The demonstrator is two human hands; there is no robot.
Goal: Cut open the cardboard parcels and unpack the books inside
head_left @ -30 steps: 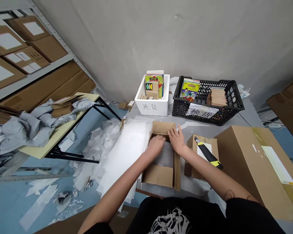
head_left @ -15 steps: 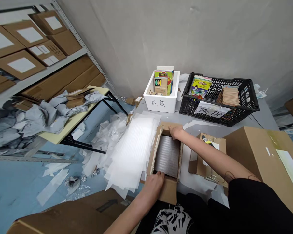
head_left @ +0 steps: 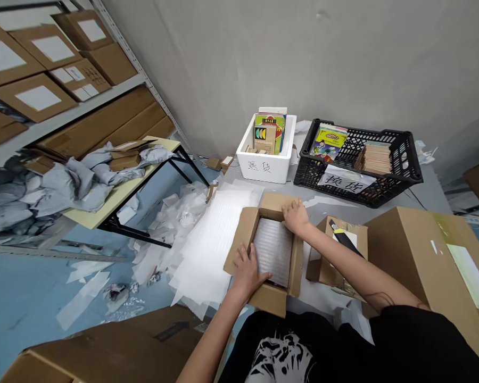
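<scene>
left hand [head_left: 248,274] open, palm down, fingers spread over the left wall of an open cardboard box [head_left: 270,299], thumb touching the pale ribbed foam sheet [head_left: 273,250] inside. right hand [head_left: 296,217] open as well, fingers splayed on the far flap near the box's right corner. no grip on anything by either hand, only flat contact.

box sitting with flaps folded outward on a grey work table [head_left: 425,194], right in front of the body, foam sheet filling nearly all of its inside. just left of it and touching it, a loose stack of white foam sheets [head_left: 211,239], with more white scraps scattered down onto a blue floor [head_left: 19,287].

just beyond the right forearm, a smaller cardboard box [head_left: 321,274] with a black-and-yellow utility knife [head_left: 345,242] lying across its top, then a large carton [head_left: 427,266] with a pale label. toward the wall, a white polystyrene box [head_left: 265,169] of upright books, handwritten characters on its front, and beside it a black plastic crate [head_left: 359,159] holding a picture book and a stack of thin tan pieces, a handwritten paper sign on its front. far left, a yellow-topped folding table [head_left: 120,199] heaped with crumpled grey plastic wrap, and metal shelving [head_left: 75,105] loaded with cartons.
</scene>
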